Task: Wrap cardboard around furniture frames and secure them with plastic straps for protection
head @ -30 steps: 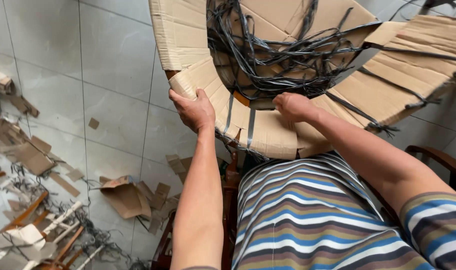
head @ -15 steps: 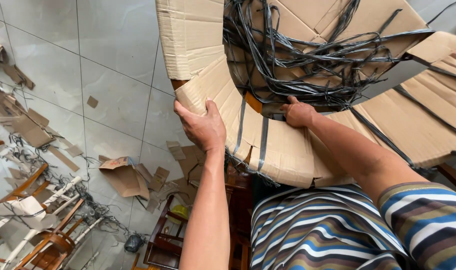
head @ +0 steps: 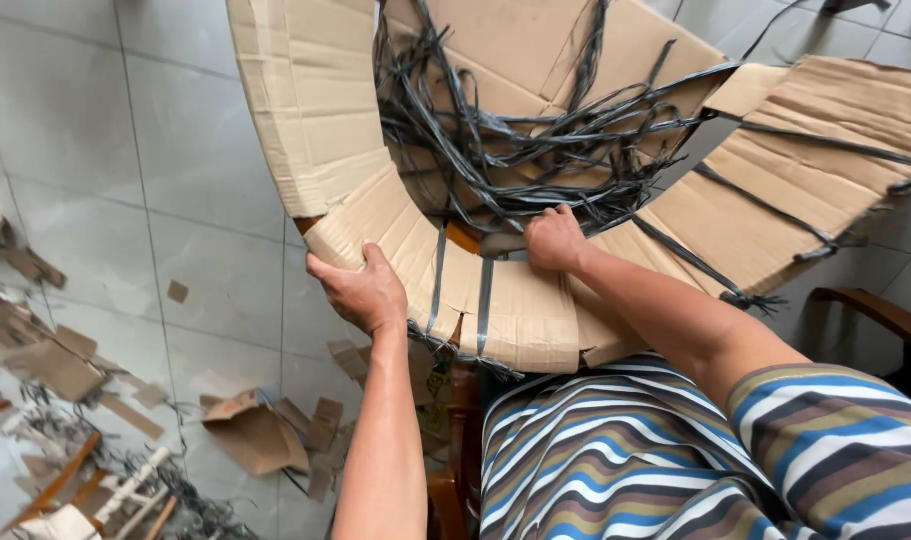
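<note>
Firmly, the left hand [head: 361,290] clamps the lower left edge of the curved cardboard wrapping [head: 496,310], thumb on the near face and fingers curled round the edge behind it. The right hand [head: 554,240] is closed into a loose fist on the upper edge of the same cardboard, just right of centre, its knuckles pressed against the tangle of dark plastic straps [head: 536,150]; whether it pinches a strap or only the cardboard I cannot tell. The cardboard bends in an arc right in front of the person's striped shirt [head: 626,450], bound by two grey straps [head: 461,290] running down its near face between the hands. Farther off, flat cardboard panels [head: 796,170] fan out to the right, crossed by more dark straps. A dark wooden chair frame [head: 871,310] shows at the right edge. Down on the grey tiled floor [head: 126,180] at the left lie torn cardboard scraps [head: 256,435] and wooden pieces [head: 66,480].
</note>
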